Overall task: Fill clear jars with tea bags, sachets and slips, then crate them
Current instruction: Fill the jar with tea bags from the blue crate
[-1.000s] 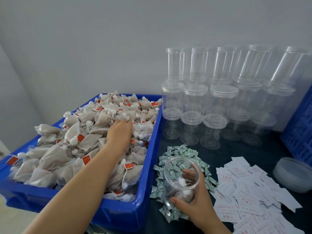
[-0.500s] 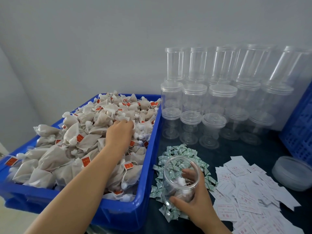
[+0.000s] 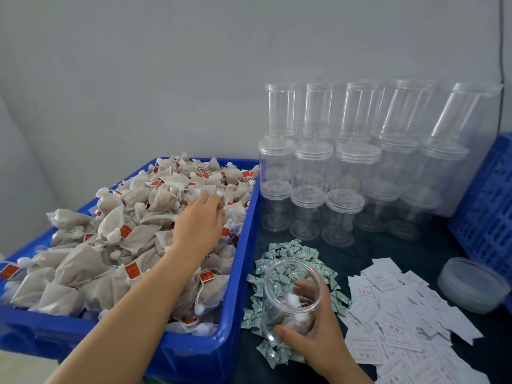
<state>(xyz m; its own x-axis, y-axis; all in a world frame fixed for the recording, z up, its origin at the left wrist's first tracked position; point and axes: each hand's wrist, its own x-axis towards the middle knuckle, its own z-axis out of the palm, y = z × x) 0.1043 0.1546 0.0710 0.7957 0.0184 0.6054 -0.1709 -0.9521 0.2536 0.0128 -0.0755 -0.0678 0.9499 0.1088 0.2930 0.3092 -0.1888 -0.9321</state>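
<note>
Left hand point(image 3: 198, 225) lying on the heap of tea bags point(image 3: 83, 261) in the blue bin point(image 3: 238, 300), fingers bent into the bags, grasp cannot be told, right hand point(image 3: 313, 328) grasping the open clear jar point(image 3: 291, 297) tilted over green sachets point(image 3: 293, 249) on the dark worktop point(image 3: 388, 250), white slips point(image 3: 401, 314) just beside, lidded empty jars point(image 3: 352, 173) stacked behind.

Plain pale grey wall point(image 3: 138, 79) fills the back, evenly lit; a thin dark cable point(image 3: 502, 37) runs down its right edge; dark tabletop point(image 3: 388, 248) below.
</note>
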